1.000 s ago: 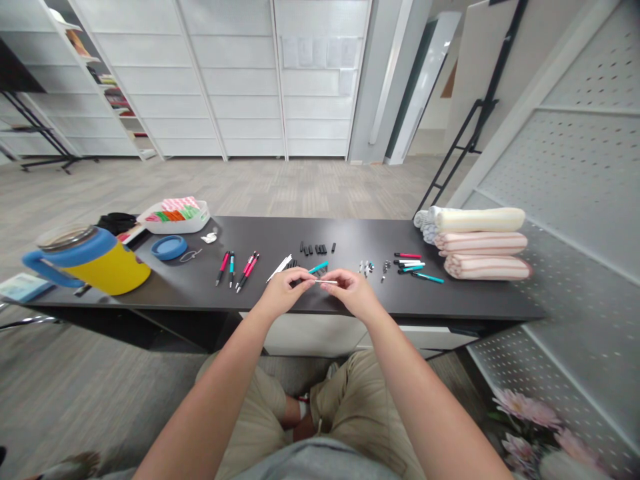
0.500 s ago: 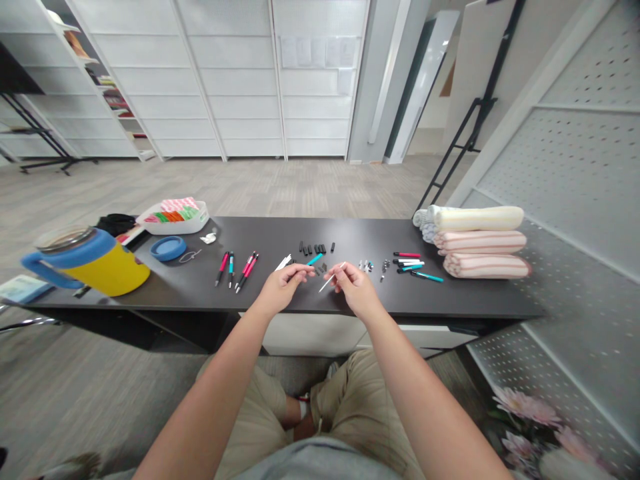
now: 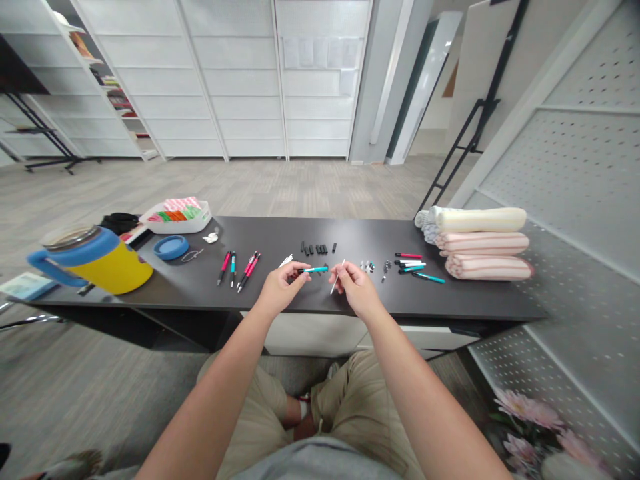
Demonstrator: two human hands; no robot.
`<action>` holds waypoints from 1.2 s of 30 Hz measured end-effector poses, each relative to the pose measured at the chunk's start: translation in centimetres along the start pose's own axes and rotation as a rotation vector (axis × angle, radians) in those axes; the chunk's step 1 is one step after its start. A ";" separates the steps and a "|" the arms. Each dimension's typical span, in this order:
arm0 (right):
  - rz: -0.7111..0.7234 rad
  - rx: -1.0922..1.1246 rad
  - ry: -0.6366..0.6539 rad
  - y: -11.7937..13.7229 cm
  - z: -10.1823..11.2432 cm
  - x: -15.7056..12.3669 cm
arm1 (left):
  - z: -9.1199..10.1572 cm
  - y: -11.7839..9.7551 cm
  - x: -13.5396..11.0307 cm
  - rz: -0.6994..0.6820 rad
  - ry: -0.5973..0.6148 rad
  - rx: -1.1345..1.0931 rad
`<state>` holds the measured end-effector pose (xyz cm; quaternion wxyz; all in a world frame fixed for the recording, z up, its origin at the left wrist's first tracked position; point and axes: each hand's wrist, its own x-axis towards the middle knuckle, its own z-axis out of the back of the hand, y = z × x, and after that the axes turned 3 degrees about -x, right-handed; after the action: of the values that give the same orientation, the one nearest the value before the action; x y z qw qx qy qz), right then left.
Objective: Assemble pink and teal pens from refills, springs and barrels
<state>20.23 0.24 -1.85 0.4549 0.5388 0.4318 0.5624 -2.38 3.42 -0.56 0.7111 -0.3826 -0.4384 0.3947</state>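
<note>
My left hand (image 3: 281, 288) pinches a teal pen barrel (image 3: 316, 270), held level just above the black table (image 3: 200, 287). My right hand (image 3: 354, 288) pinches a thin white refill (image 3: 337, 277), tilted up and to the right. The two hands are a short gap apart near the table's front edge. A small bundle of white refills (image 3: 285, 261) lies just behind my left hand. Small black pen parts (image 3: 316, 249) lie in a row farther back.
Several assembled pink and teal pens (image 3: 239, 265) lie to the left. More pens (image 3: 414, 264) and small parts (image 3: 369, 266) lie to the right, by stacked rolled towels (image 3: 480, 241). A yellow jug with a blue handle (image 3: 93, 259), a blue lid (image 3: 171, 247) and a white tray (image 3: 176, 216) stand far left.
The hands, first joined over the refill, have drawn apart. The right hand tilted the refill upright; the left hand brought the teal barrel level, pointing right.
</note>
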 end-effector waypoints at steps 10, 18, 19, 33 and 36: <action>0.015 0.003 -0.026 0.1 0.0 0.0 | -0.1 1.1 0.2 0.055 -0.046 -0.228; 0.165 -0.177 -0.087 2.1 -0.8 -2.9 | -0.2 0.6 0.0 0.022 -0.028 -0.043; 0.178 -0.202 -0.094 2.3 -0.8 -3.6 | -0.2 0.5 -0.1 0.005 -0.010 -0.025; -0.057 -1.167 -0.343 2.6 8.3 -4.2 | -0.3 0.9 0.3 -0.010 0.065 -0.029; -0.163 -1.258 -0.322 2.3 9.2 -3.8 | -0.3 1.0 0.4 -0.012 0.041 -0.023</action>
<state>29.32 -3.96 -0.01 0.7835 0.2128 -0.0138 0.5837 -2.24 4.11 -1.37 0.7180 -0.3958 -0.4305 0.3775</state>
